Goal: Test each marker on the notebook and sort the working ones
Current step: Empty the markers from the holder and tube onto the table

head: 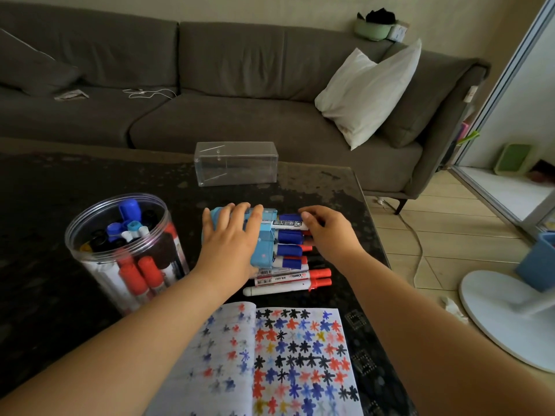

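Dark desk (pixel 315 187) in front of a grey sofa (pixel 228 85). Open notebook (pixel 288 358) at near edge, both pages packed with blue, red, black and yellow test marks, so testing looks far along. Clear jar (pixel 126 250) at left holds a standing bunch of markers, caps up. Empty clear box (pixel 235 163) at far edge of desk. Mid-desk: a light blue case (pixel 264 238) lying on its side with blue-capped markers (pixel 289 237) sticking out its open end; three red-capped markers (pixel 300 280) lie loose just beside it, nearer the notebook. Left hand (pixel 231 238) lies over the case, fingers mostly straight, pressing it steady. Right hand (pixel 327 232) at the cap ends, fingers curled on the blue-capped markers. Step looks like sorting: packing working ones into the case. Next move needs pushing them in square, then feeding the loose red ones.
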`<state>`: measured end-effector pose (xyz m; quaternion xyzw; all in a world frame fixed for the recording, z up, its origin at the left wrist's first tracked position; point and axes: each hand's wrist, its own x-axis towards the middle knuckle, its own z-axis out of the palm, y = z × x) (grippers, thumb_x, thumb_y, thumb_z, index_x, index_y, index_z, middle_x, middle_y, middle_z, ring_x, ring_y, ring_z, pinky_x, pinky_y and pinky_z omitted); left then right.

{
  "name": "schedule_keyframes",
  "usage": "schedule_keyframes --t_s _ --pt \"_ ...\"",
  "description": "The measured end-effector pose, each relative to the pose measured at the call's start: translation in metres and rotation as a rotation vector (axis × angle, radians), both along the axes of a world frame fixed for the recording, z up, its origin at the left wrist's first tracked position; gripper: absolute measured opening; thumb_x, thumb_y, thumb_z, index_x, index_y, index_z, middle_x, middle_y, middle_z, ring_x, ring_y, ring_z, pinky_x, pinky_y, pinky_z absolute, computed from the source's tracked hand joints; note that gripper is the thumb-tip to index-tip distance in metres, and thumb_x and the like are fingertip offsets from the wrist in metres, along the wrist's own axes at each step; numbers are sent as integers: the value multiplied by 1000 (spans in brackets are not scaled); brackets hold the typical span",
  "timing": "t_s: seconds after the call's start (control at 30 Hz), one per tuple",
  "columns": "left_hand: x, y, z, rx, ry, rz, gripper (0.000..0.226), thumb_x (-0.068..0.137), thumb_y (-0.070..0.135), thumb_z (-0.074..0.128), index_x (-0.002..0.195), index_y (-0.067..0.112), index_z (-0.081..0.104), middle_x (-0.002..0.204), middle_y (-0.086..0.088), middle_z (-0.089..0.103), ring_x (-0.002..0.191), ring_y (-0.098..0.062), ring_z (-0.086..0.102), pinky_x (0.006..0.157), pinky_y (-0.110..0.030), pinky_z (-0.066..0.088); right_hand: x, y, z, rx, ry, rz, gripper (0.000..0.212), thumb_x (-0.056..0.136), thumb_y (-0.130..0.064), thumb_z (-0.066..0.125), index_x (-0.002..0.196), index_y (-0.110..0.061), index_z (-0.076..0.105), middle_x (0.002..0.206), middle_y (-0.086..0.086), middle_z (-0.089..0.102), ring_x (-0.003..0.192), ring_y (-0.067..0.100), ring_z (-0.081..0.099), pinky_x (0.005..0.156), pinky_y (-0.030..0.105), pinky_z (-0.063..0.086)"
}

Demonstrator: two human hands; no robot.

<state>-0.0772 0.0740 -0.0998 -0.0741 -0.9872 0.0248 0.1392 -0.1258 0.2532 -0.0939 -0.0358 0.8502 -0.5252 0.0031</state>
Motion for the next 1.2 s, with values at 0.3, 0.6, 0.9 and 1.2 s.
schedule_keyframes --t_s 0.3,0.6,0.9,1.2 --pt "-2 -12 7 91 4 178 106 72 41 74 148 18 3 150 -8 15 139 -29 12 111 -59 7 -8 38 -24 74 -76 -422 21 99 -14 37 104 -18 58 110 8 59 81 18 55 59 26 42" --pt "8 -5 5 76 -8 14 105 73 52 69 148 19 4 151 -5 14 140 -25 11 113 -55 4 5 -7 -12 -84 -26 -77 44 101 -30 39 144 -29 31 137 -1 44 121 17 49 98 34 46" --pt "7 3 6 18 -39 -49 102 77 55 64 148 20 -1 152 -4 10 141 -25 10 113 -53 9 1 -2 -1 64 -25 114 21 93 -22 58 114 -24 61 102 -4 64 93 9 61 78 23 52" --pt "2 16 8 -18 -31 7 104 76 50 69 146 16 -1 148 -9 14 138 -27 16 112 -52 18 4 4 2 125 112 46 24 90 -21 61 114 -23 62 97 -9 60 90 4 58 74 16 49"
